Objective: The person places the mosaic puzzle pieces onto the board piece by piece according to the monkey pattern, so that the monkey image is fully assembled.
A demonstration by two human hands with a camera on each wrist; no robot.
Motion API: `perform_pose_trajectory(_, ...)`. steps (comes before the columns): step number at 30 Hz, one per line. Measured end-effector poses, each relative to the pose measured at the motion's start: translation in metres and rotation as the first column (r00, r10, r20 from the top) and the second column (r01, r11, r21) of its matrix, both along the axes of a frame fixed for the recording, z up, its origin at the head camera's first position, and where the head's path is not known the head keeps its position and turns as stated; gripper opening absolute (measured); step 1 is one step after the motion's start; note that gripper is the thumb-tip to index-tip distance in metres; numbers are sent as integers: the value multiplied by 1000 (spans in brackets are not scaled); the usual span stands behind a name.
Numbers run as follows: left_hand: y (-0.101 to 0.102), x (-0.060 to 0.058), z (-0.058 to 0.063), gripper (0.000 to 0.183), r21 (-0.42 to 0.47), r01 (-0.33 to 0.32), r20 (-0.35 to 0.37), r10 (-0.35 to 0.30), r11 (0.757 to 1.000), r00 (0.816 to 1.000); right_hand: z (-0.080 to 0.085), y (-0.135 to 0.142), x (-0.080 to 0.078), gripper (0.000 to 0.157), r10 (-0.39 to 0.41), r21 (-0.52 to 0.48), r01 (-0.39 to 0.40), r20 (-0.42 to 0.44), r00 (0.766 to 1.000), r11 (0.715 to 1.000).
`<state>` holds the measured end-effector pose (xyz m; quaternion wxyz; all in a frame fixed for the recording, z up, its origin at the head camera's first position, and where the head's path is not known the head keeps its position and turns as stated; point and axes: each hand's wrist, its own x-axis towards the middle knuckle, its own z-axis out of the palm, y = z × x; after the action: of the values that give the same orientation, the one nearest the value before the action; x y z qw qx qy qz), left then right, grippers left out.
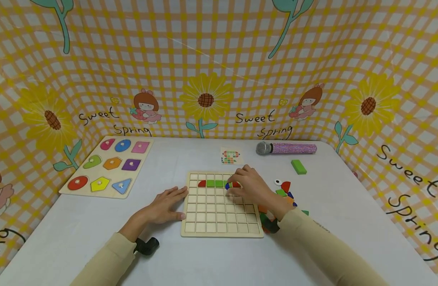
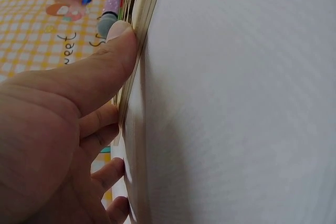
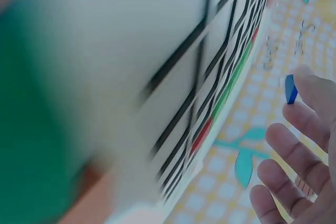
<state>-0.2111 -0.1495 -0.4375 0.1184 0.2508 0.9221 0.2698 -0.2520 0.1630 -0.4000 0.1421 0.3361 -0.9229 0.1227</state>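
A wooden grid board (image 1: 216, 228) lies flat on the table, with a row of pieces near its far side: a red rounded piece (image 1: 202, 183), green squares (image 1: 215, 183) and another red piece (image 1: 236, 184). My right hand (image 1: 252, 186) hovers over that row. Between thumb and forefinger it pinches a small blue curved piece (image 3: 291, 89), held off the board in the right wrist view. My left hand (image 1: 165, 205) rests at the board's left edge, fingers extended, its thumb (image 2: 113, 51) touching the side.
Loose coloured pieces (image 1: 285, 186) lie right of the board, some hidden under my right arm. A green block (image 1: 299, 167), a glittery microphone (image 1: 294, 148) and a pattern card (image 1: 231, 155) lie farther back. A shape puzzle (image 1: 106, 174) sits at left.
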Motion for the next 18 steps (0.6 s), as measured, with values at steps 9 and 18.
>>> perform_pose_trajectory(9, 0, -2, -1, 77, -8, 7, 0, -7, 1000, 1000, 0, -58, -9, 28, 30, -42, -25, 120, 992, 999)
perform_pose_trajectory(18, -1, -2, 1, 76, -11, 22, -13, -23, 1000, 1000, -2, -91, -15, 21, -7, -33, 15, 215, 976, 999)
